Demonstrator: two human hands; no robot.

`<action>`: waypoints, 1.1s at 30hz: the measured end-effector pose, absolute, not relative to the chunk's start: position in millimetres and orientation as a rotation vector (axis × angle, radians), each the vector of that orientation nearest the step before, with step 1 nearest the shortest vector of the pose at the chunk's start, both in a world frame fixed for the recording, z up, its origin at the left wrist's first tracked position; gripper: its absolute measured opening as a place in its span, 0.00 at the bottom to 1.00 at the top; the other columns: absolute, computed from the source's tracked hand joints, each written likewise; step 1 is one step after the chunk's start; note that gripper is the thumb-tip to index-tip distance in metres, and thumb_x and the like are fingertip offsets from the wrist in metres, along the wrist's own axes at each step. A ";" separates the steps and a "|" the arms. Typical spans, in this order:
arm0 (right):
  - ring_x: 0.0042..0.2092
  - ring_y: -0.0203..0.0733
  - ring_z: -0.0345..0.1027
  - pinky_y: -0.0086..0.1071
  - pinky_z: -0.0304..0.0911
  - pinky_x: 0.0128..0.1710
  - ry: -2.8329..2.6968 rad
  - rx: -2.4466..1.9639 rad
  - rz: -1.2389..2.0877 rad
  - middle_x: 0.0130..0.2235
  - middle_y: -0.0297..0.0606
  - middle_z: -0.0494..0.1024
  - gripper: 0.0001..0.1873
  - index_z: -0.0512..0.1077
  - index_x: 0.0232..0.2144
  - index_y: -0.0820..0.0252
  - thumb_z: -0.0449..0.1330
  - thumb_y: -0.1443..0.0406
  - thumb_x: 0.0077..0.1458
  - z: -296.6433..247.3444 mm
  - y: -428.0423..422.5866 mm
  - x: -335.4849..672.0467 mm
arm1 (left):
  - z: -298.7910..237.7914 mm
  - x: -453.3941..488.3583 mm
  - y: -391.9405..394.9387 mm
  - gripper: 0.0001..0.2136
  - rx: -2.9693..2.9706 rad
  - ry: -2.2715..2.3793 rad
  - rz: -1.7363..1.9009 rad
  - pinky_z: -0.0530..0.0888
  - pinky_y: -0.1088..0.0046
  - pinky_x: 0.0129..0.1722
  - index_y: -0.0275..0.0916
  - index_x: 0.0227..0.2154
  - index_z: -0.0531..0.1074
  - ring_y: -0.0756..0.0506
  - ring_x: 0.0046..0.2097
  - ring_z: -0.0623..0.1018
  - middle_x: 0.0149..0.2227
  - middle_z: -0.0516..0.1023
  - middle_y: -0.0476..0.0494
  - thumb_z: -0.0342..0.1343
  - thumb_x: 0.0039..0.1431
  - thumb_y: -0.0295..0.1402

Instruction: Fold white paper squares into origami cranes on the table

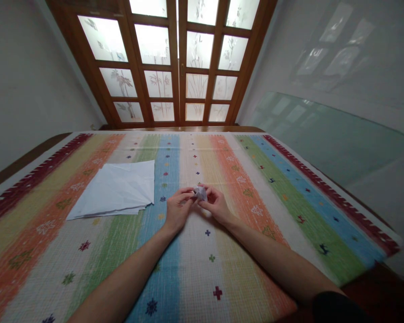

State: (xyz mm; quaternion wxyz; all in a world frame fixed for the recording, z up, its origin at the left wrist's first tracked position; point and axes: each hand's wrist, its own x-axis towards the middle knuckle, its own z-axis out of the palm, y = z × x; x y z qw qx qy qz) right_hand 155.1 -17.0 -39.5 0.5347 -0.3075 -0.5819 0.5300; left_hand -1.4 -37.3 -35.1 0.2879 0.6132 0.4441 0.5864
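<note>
A small folded piece of white paper (201, 194) is held between my two hands, over the middle of the table. My left hand (179, 207) pinches its left side between thumb and fingers. On the other side, my right hand (217, 204) grips it with bent fingers and thumb. The paper looks greyish and compact, with creased faces; its exact shape is too small to make out. To the left of my hands lies a loose stack of white paper sheets (121, 186), its edges slightly fanned out.
A striped, patterned tablecloth (117, 251) covers the table. Beyond the far edge stand wooden doors (180, 89) with frosted panes. White walls rise on both sides, and a pale glass sheet (323, 134) leans along the right wall.
</note>
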 end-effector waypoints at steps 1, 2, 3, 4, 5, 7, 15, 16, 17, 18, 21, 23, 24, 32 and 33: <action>0.47 0.43 0.71 0.40 0.64 0.49 -1.385 -0.732 1.253 0.48 0.40 0.75 0.15 0.65 0.23 0.57 0.70 0.62 0.41 -39.0 -17.4 155.1 | -35.2 -1.8 -36.9 0.04 1.648 1.196 1.569 0.75 0.67 0.44 0.42 0.29 0.80 0.46 0.42 0.79 0.40 0.80 0.43 0.60 0.54 0.33; 0.47 0.43 0.71 0.40 0.63 0.50 -1.390 -0.734 1.244 0.49 0.40 0.75 0.15 0.65 0.22 0.57 0.70 0.62 0.41 -38.5 -17.7 155.0 | -35.3 -2.1 -36.6 0.04 1.655 1.202 1.570 0.75 0.67 0.43 0.42 0.29 0.80 0.46 0.42 0.79 0.40 0.79 0.43 0.61 0.54 0.33; 0.46 0.43 0.72 0.40 0.64 0.49 -1.397 -0.736 1.232 0.47 0.40 0.76 0.15 0.66 0.22 0.57 0.70 0.62 0.42 -38.0 -17.9 154.9 | -35.4 -2.2 -36.4 0.04 1.661 1.202 1.568 0.76 0.68 0.42 0.41 0.28 0.80 0.46 0.42 0.78 0.40 0.79 0.42 0.61 0.53 0.33; 0.44 0.42 0.72 0.39 0.65 0.47 -1.403 -0.739 1.215 0.44 0.39 0.77 0.15 0.65 0.21 0.57 0.69 0.61 0.42 -37.6 -18.0 154.8 | -35.4 -2.2 -36.4 0.04 1.666 1.195 1.562 0.76 0.68 0.41 0.41 0.28 0.80 0.46 0.42 0.78 0.40 0.79 0.42 0.61 0.53 0.33; 0.41 0.42 0.72 0.38 0.65 0.45 -1.408 -0.744 1.191 0.40 0.38 0.78 0.15 0.66 0.21 0.57 0.69 0.61 0.42 -37.3 -18.1 154.5 | -35.2 -2.0 -36.6 0.04 1.669 1.184 1.555 0.76 0.68 0.41 0.41 0.28 0.79 0.45 0.42 0.78 0.40 0.79 0.41 0.61 0.53 0.34; 0.38 0.40 0.71 0.36 0.65 0.42 -1.399 -0.771 1.135 0.35 0.36 0.77 0.14 0.66 0.20 0.57 0.69 0.61 0.42 -36.8 -18.4 154.0 | -34.2 -1.2 -37.6 0.05 1.666 1.172 1.546 0.76 0.66 0.42 0.40 0.27 0.78 0.45 0.42 0.78 0.42 0.79 0.41 0.61 0.54 0.34; 0.25 0.35 0.66 0.31 0.64 0.28 -1.312 -0.944 1.185 0.23 0.30 0.73 0.14 0.68 0.21 0.57 0.70 0.58 0.40 -34.5 -21.3 151.4 | -29.7 1.8 -41.4 0.08 1.422 1.115 1.458 0.74 0.70 0.38 0.37 0.24 0.72 0.47 0.34 0.78 0.33 0.80 0.43 0.62 0.50 0.36; 0.25 0.35 0.66 0.31 0.65 0.28 -1.299 -0.959 1.200 0.22 0.30 0.73 0.14 0.69 0.21 0.57 0.70 0.58 0.40 -33.5 -21.4 151.0 | -29.8 2.1 -40.8 0.08 1.388 1.153 1.461 0.74 0.72 0.34 0.37 0.24 0.71 0.49 0.31 0.77 0.29 0.79 0.46 0.63 0.49 0.36; 0.24 0.35 0.67 0.31 0.65 0.27 -1.287 -0.968 1.216 0.22 0.30 0.73 0.14 0.69 0.22 0.57 0.70 0.57 0.40 -32.4 -21.5 150.6 | -30.1 2.5 -40.1 0.09 1.356 1.193 1.471 0.72 0.74 0.31 0.37 0.24 0.71 0.50 0.28 0.75 0.26 0.77 0.48 0.63 0.48 0.36; 0.24 0.36 0.67 0.32 0.66 0.27 -1.275 -0.970 1.233 0.23 0.30 0.74 0.15 0.70 0.23 0.57 0.69 0.56 0.40 -31.3 -21.5 150.1 | -30.4 3.0 -39.2 0.09 1.321 1.220 1.485 0.71 0.75 0.29 0.37 0.25 0.71 0.51 0.26 0.74 0.24 0.75 0.50 0.64 0.47 0.36; 0.25 0.37 0.69 0.33 0.69 0.27 -1.235 -0.951 1.314 0.25 0.31 0.76 0.17 0.71 0.27 0.56 0.68 0.52 0.42 -29.7 -21.6 149.3 | -31.9 4.0 -36.3 0.13 1.189 1.190 1.506 0.70 0.77 0.25 0.37 0.28 0.69 0.52 0.25 0.74 0.24 0.73 0.52 0.65 0.45 0.38; 0.24 0.37 0.69 0.32 0.69 0.25 -1.213 -0.934 1.399 0.25 0.31 0.75 0.18 0.70 0.29 0.56 0.66 0.50 0.44 -30.9 -21.3 149.7 | -33.2 3.9 -34.8 0.16 1.111 1.140 1.462 0.70 0.77 0.21 0.37 0.32 0.68 0.52 0.22 0.74 0.26 0.73 0.52 0.64 0.46 0.42; 0.23 0.37 0.69 0.32 0.69 0.24 -1.206 -0.929 1.432 0.24 0.31 0.75 0.18 0.70 0.30 0.56 0.65 0.49 0.45 -32.0 -21.0 150.0 | -33.9 3.5 -34.2 0.17 1.087 1.123 1.433 0.69 0.77 0.19 0.37 0.34 0.68 0.52 0.21 0.73 0.26 0.73 0.52 0.63 0.47 0.43; 0.35 0.37 0.73 0.32 0.70 0.37 -1.162 -0.843 1.428 0.34 0.32 0.77 0.24 0.69 0.36 0.56 0.72 0.64 0.34 -38.9 -18.3 151.0 | -33.8 2.6 -33.9 0.17 1.102 1.052 1.457 0.71 0.78 0.27 0.37 0.34 0.67 0.53 0.26 0.73 0.28 0.73 0.53 0.66 0.41 0.32; 0.36 0.37 0.73 0.32 0.69 0.37 -1.156 -0.845 1.431 0.35 0.33 0.77 0.24 0.69 0.37 0.56 0.72 0.65 0.34 -39.0 -18.0 150.9 | -33.2 3.1 -34.3 0.17 1.111 1.044 1.458 0.71 0.78 0.28 0.37 0.35 0.67 0.53 0.26 0.73 0.28 0.73 0.52 0.65 0.41 0.30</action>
